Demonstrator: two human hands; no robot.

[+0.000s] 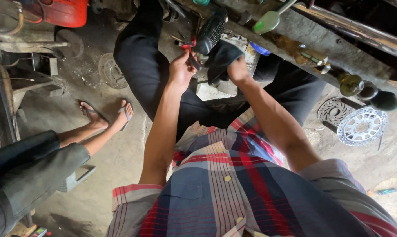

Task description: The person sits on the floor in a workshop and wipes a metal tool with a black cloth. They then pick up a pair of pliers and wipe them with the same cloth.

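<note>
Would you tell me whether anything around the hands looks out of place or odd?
Nothing in the hands stands out; they work at a black ribbed part and a red piece. On the floor, two brake discs lie overlapping and a green-handled screwdriver lies loose.

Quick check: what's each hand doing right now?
Left hand: closed, pinching a small red part by the black tool.
Right hand: grips a black cloth.

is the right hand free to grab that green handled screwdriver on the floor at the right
Probably not as things stand: the right hand is occupied with a dark cloth beside the black tool, and the screwdriver lies well behind it.
</note>
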